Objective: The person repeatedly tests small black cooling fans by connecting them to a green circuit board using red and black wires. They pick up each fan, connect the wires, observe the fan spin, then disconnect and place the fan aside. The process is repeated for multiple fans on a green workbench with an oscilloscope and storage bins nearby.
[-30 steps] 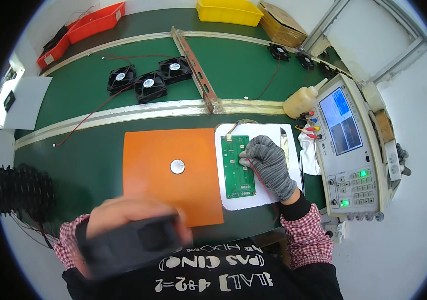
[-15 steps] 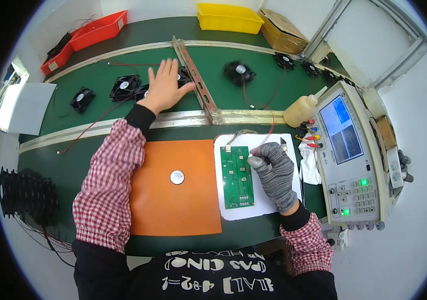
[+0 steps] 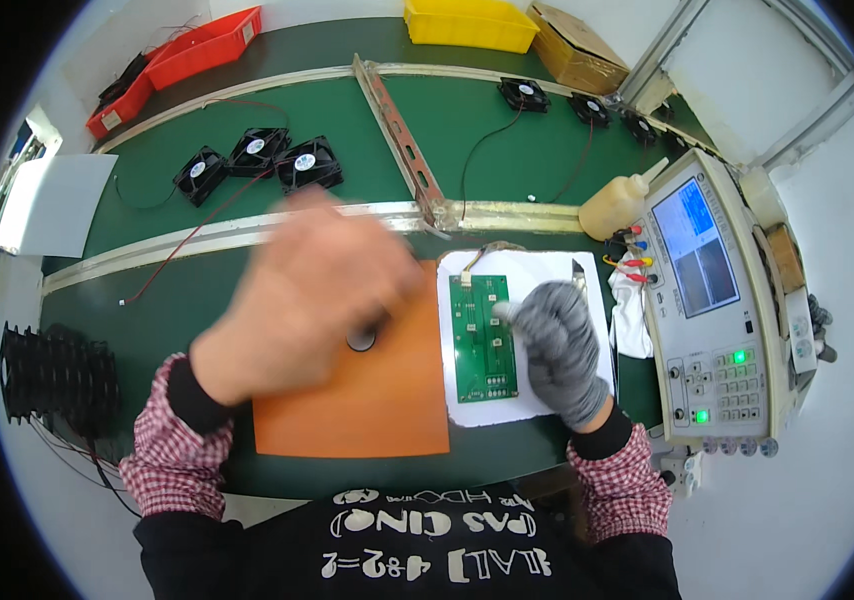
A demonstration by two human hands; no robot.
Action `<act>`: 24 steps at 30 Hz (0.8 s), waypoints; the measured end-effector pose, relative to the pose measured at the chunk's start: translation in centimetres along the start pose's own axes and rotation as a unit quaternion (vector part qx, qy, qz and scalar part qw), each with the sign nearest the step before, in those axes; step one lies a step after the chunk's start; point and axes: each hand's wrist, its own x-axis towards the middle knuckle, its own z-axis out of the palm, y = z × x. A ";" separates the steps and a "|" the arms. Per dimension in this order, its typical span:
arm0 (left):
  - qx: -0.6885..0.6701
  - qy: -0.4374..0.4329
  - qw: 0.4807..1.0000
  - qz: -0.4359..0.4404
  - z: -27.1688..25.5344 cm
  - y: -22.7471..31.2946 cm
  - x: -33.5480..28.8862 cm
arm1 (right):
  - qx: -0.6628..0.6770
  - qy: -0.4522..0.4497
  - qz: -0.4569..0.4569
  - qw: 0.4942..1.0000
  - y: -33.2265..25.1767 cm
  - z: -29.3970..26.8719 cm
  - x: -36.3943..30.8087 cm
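My left hand [image 3: 312, 290], bare and smeared by motion, is above the orange mat [image 3: 347, 425]. A dark bit shows under its fingers, too blurred to name, beside a small round silvery disc [image 3: 360, 341] on the mat. My right hand [image 3: 557, 350], in a grey knitted glove, has its fingers curled closed at the right edge of a green circuit board [image 3: 484, 350]; anything in them is hidden. The board lies on a white pad [image 3: 537, 405], a white connector [image 3: 466, 280] with wires at its top end. Three black fans [image 3: 310, 163] stand behind my left hand.
A metal rail [image 3: 402, 135] divides the bench; more black fans [image 3: 525, 95] are beyond it on the right. At the right stand a bottle [image 3: 614, 205] and a tester with a screen [image 3: 699, 240]. Stacked black fans [image 3: 57, 372] stand left. Red and yellow bins [image 3: 472, 24] line the back.
My left hand has come back from the fans to the orange mat. One fan fewer shows by the rail's left side. Right of the rail, a fan now sits farther back.
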 end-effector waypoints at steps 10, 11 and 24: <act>-0.156 0.093 0.956 -0.229 1.9 2.1 -3.8 | 0.188 -0.050 0.348 0.917 1.0 1.0 -0.8; -0.176 0.060 0.958 -0.218 2.6 2.6 -3.5 | 0.166 -0.061 0.340 0.924 1.0 0.9 -0.6; -0.071 -0.021 0.990 -0.116 2.2 3.8 -3.4 | 0.125 -0.150 0.284 0.939 2.3 0.9 -0.4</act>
